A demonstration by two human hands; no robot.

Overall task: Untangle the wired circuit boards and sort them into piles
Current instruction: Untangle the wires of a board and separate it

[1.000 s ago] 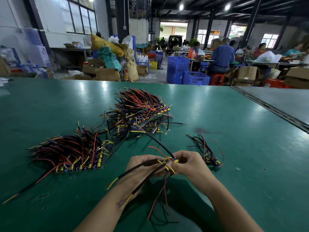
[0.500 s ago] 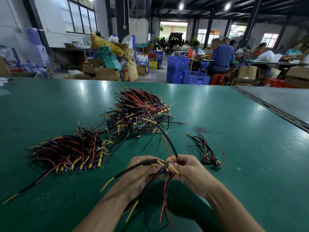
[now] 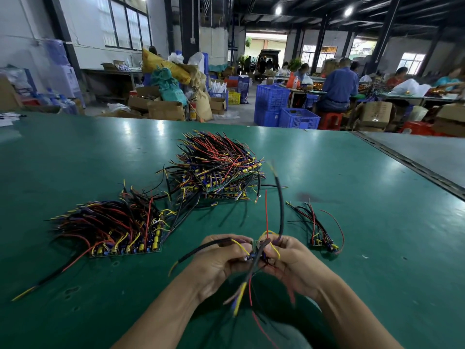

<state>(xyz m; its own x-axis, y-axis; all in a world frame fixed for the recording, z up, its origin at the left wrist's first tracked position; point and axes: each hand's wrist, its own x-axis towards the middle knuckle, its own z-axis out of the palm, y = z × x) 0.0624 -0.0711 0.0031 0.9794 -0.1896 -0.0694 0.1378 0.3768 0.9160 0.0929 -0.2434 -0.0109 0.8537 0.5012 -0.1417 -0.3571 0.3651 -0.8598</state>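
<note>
Low in the middle of the head view, my left hand (image 3: 221, 260) and my right hand (image 3: 292, 260) both grip one small wired circuit board (image 3: 256, 249) between them. Its black, red and yellow wires stick up and hang down, blurred. A flat pile of wired boards (image 3: 118, 230) lies to the left on the green table (image 3: 377, 248). A bigger tangled heap of boards (image 3: 219, 165) sits further back in the middle. A small pile of boards (image 3: 319, 230) lies just right of my right hand.
A seam and a grey neighbouring table surface (image 3: 427, 152) run along the right. Beyond the table's far edge stand blue crates (image 3: 284, 109), cardboard boxes (image 3: 163, 109) and seated people at other benches.
The thick black wire that trailed back to the heap has come free and now stands upright above my hands. The loose wires below my hands have swung and blur.
</note>
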